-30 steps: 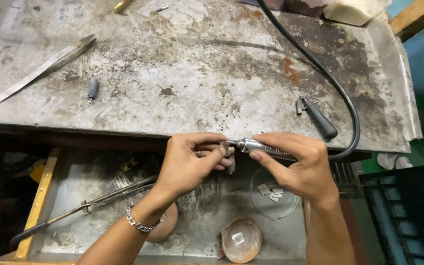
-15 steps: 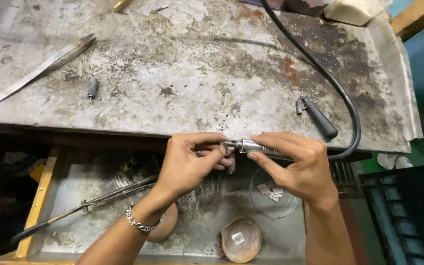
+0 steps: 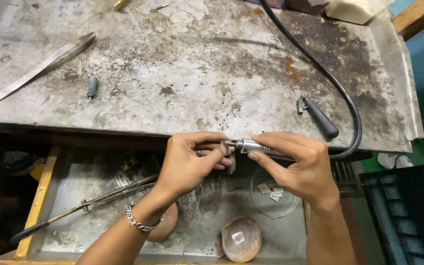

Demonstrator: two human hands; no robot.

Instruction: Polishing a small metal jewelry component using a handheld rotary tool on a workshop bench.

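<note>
Scratched metal bench (image 3: 182,73) behind; right hand (image 3: 300,167) fingers grip a slim silver rotary handpiece (image 3: 261,147), lying level, tip pointing left toward left hand (image 3: 192,162) fingers pinching a small metal piece (image 3: 227,145).

Shifted a touch lower in the frame since a second ago, both hands (image 3: 251,164), with the metal handpiece (image 3: 261,147) tip nudged slightly closer to the left fingertips (image 3: 219,152).

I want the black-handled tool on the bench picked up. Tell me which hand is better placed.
Right, probably. The right hand lies just below the black-handled tool, though it holds the metal handpiece. The left hand is farther off, pinching a small piece.
</note>
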